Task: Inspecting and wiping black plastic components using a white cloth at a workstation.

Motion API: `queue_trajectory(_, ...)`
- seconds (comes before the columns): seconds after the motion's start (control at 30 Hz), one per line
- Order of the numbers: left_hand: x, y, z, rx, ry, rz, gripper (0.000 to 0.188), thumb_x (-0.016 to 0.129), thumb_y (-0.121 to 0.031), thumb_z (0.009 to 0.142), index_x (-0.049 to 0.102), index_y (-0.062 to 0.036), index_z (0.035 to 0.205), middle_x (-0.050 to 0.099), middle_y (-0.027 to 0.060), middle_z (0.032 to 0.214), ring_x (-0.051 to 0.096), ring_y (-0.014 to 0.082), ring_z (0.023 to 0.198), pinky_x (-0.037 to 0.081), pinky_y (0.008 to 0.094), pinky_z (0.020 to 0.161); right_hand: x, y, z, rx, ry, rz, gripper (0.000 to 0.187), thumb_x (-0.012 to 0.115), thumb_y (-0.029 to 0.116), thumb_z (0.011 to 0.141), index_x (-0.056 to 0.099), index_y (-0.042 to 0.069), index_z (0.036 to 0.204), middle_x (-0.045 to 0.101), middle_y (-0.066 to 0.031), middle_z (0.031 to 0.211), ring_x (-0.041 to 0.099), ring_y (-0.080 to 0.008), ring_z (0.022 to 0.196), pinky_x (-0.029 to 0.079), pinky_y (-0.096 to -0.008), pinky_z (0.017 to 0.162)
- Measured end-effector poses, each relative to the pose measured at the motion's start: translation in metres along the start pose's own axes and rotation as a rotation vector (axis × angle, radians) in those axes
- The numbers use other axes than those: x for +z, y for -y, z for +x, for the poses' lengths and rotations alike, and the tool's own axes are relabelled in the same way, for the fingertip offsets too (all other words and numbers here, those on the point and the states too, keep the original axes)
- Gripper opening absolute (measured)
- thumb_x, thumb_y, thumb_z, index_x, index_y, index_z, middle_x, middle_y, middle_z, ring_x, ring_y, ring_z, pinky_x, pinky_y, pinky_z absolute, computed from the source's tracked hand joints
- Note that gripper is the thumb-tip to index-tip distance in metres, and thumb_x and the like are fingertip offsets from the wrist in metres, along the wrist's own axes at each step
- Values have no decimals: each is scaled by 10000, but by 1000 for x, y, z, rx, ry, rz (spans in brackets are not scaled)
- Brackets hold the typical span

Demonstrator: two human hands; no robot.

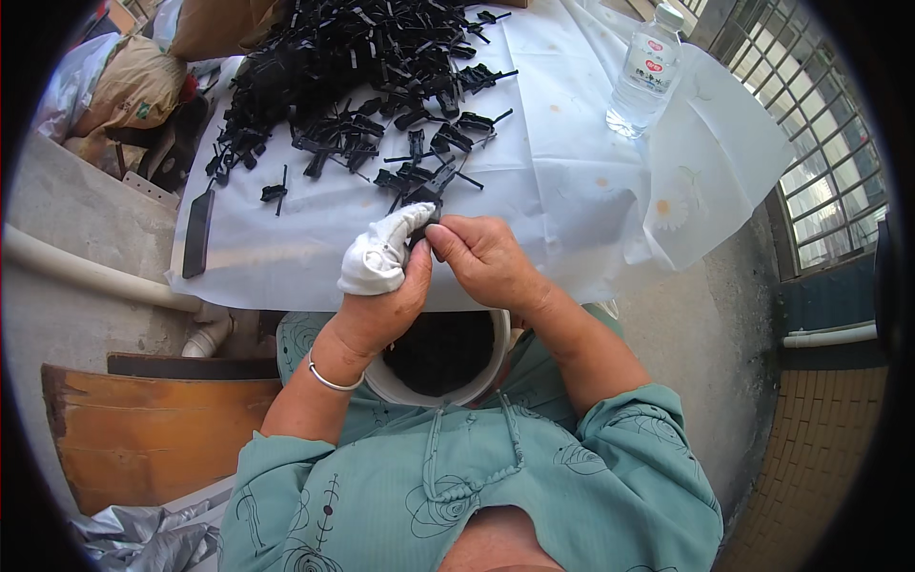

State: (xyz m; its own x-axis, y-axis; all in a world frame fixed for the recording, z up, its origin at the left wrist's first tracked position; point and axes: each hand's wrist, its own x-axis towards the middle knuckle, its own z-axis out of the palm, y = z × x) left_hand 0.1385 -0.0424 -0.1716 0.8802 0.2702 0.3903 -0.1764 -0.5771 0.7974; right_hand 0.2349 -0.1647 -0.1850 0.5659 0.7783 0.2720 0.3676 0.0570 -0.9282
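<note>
My left hand point(383, 265), its fingers covered by a white cloth glove with the thumb bare, is closed around a small black plastic part point(426, 194) above the table's near edge. Against the same part, my right hand point(484, 255) presses thumb and forefinger together in a pinch. The fingers hide most of the part. Just beyond my hands lie several loose black plastic parts point(416, 143) with thin protruding pins. They spread from a large heap of the same kind point(357, 48). Under my forearms, between my knees, a white bucket point(502, 348) holds dark contents.
A white flowered plastic sheet point(562, 191) covers the table. On it stand a clear water bottle point(645, 76) at the far right and a flat black bar point(197, 234) at the left edge. Bags point(133, 86) are piled at far left; a barred window point(810, 124) is at right.
</note>
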Motion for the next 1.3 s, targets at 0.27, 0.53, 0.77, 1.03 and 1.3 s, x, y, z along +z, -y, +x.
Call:
queue_trajectory(0.27, -6, -1, 1, -151, -1, -362, 318, 524, -60, 877, 440, 8, 1177, 551, 51, 950, 517, 107, 867, 448, 236, 760, -7, 6, -1, -38, -111, -23, 184, 570, 175, 876, 600, 4, 816, 541, -50, 626, 467, -100, 571, 411, -270, 538)
queue_trajectory(0.53, -15, -8, 6, -389, 116, -465, 296, 413, -78, 919, 399, -35, 1211, 512, 6, 866, 420, 44, 638, 379, 184, 547, -14, -11, 2, -326, -76, -179, 162, 671, 110, 786, 601, 19, 900, 554, -53, 646, 470, -111, 532, 404, -248, 511)
queue_trajectory(0.77, -9, -11, 3, -365, 223, -551, 281, 431, -37, 840, 463, -32, 1119, 496, 4, 847, 411, 33, 676, 372, 175, 593, -2, -2, 2, -23, -95, 145, 134, 634, 122, 832, 565, 7, 827, 467, -22, 606, 409, -88, 537, 376, -221, 510)
queue_trajectory(1.03, -1, -9, 3, -160, 99, -145, 246, 450, -27, 807, 471, -6, 1051, 530, 87, 833, 510, 185, 715, 439, 287, 672, -2, -1, 1, -99, 36, -59, 217, 525, 161, 887, 546, -1, 744, 485, -127, 589, 416, -208, 513, 376, -314, 495)
queue_trajectory(1.3, -14, -18, -3, -120, 115, 0, 267, 488, -69, 812, 486, 10, 1067, 568, 171, 876, 558, 291, 792, 453, 336, 727, -4, -1, 2, -56, 77, 116, 244, 522, 174, 878, 538, -1, 707, 507, -163, 568, 443, -297, 481, 378, -351, 479)
